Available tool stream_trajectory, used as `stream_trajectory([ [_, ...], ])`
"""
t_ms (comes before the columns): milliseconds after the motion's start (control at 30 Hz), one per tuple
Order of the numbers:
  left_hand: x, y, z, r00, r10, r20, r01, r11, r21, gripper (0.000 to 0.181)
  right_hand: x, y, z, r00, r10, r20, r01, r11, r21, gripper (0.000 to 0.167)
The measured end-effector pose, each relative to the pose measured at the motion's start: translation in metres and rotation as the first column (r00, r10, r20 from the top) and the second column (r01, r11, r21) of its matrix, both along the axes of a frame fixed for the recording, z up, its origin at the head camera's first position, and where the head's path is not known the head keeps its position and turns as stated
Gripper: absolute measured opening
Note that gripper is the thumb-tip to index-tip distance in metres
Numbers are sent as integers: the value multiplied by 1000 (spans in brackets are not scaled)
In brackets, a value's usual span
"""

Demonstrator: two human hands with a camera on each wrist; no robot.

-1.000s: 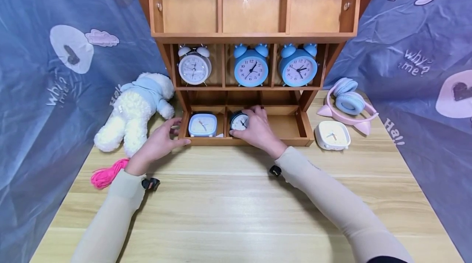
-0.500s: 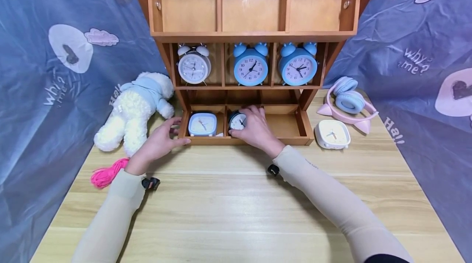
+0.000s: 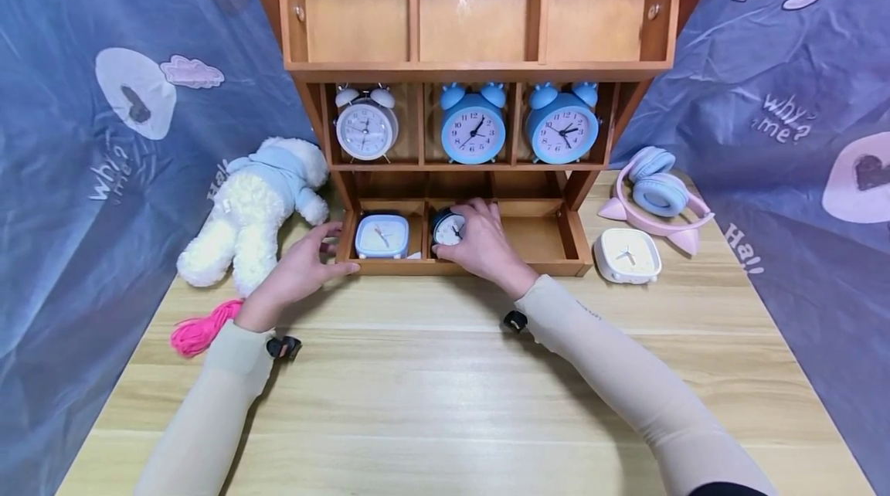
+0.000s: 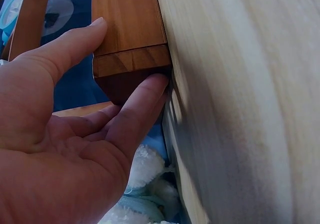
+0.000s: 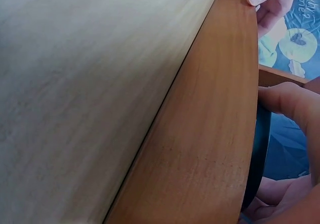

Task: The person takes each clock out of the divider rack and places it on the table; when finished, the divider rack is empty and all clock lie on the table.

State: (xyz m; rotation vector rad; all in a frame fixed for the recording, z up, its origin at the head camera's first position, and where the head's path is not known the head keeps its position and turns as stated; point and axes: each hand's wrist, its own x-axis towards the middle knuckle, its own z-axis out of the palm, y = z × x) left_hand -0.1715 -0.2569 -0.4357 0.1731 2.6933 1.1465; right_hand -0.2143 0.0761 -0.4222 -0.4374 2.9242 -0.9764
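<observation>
In the head view a wooden shelf (image 3: 480, 73) stands at the back of the table. My right hand (image 3: 487, 245) grips a small dark-rimmed round clock (image 3: 447, 227) in the middle compartment of the bottom tray; its right side is hidden by my fingers. A blue square clock (image 3: 382, 236) sits in the left compartment. My left hand (image 3: 299, 272) holds the tray's left front corner, thumb on the front edge; in the left wrist view its fingers lie against the end of the wooden tray (image 4: 130, 24). The right wrist view shows the clock's dark rim (image 5: 258, 154) behind the tray's front board (image 5: 200, 114).
On the middle shelf stand a white twin-bell clock (image 3: 366, 129) and two blue ones (image 3: 474, 133). A plush toy (image 3: 257, 202) and pink yarn (image 3: 205, 328) lie at left. A white square clock (image 3: 627, 255) and pink headphones (image 3: 660, 198) lie right of the shelf.
The dark-rimmed clock and my right hand have shifted very slightly to the left. My left hand has stayed at the tray's corner.
</observation>
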Motion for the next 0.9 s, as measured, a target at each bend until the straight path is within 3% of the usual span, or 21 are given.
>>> stream_trajectory([
  [900, 1, 0, -1, 1000, -3, -22, 3, 1000, -3, 93, 6, 12, 28, 1000, -10, -25, 9, 999, -41, 84],
])
